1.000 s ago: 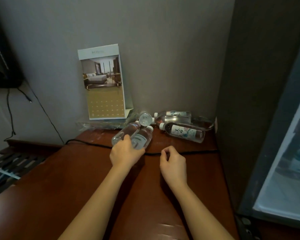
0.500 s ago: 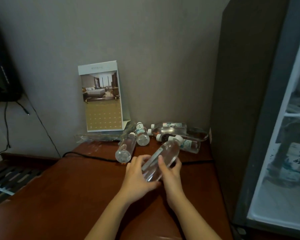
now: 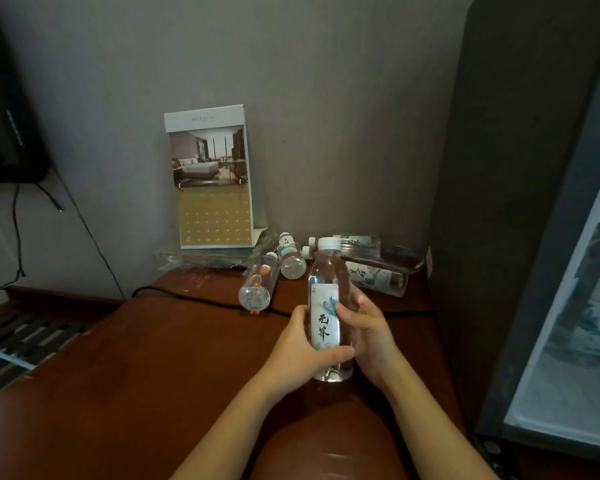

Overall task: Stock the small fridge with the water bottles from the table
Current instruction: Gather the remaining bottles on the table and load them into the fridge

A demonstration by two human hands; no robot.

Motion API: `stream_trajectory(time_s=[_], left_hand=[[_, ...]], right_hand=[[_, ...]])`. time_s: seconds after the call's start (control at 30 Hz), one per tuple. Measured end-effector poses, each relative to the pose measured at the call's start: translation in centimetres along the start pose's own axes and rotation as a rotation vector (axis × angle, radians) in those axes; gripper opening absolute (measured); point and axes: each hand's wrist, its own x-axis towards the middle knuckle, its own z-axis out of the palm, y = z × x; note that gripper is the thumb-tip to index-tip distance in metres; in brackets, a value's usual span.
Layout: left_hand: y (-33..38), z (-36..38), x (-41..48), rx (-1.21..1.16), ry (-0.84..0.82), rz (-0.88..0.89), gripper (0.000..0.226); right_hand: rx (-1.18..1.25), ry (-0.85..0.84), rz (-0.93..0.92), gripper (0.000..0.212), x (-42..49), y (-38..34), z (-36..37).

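I hold a clear water bottle (image 3: 327, 306) with a white cap and a white label upright over the brown table (image 3: 146, 358). My left hand (image 3: 300, 351) wraps its lower part from the left, and my right hand (image 3: 368, 330) grips it from the right. Several more water bottles lie on their sides at the back of the table: one (image 3: 257, 287) pointing its base at me, another (image 3: 290, 259) beside it, and others (image 3: 374, 275) near the corner. The small fridge (image 3: 568, 306) stands at the right with its interior showing bottles on shelves.
A desk calendar (image 3: 213, 181) leans against the grey wall behind the bottles. A black cable (image 3: 194, 299) runs across the table. A dark cabinet side (image 3: 492, 202) borders the table on the right. A dark screen (image 3: 7, 98) hangs at the upper left.
My left hand took a bottle from the pile, my right hand joined it, and together they turned the bottle from tilted to upright and brought it closer to me.
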Motion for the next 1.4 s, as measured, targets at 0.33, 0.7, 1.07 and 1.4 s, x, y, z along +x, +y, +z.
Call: stream_trajectory(time_s=[0.33, 0.7, 1.07, 1.4], left_hand=[[0.1, -1.2, -0.5, -0.244, -0.127, -0.032, 0.065], [2.9, -0.2, -5.5, -0.166, -0.115, 0.052, 0.059], [9.9, 8.2, -12.6, -0.119, -0.321, 0.191, 0.059], [18.3, 25.6, -18.7, -0.181, -0.656, 0.403, 0.062]], right_hand=[[-0.250, 0.016, -0.013, 0.053, -1.1, -1.0, 0.5], [-0.320, 0.063, -0.027, 0.045, -7.6, -4.6, 2.2], [-0.515, 0.199, -0.111, 0.048, -21.3, -12.8, -0.6], [-0.933, 0.557, -0.262, 0.061, -38.2, -23.8, -7.0]])
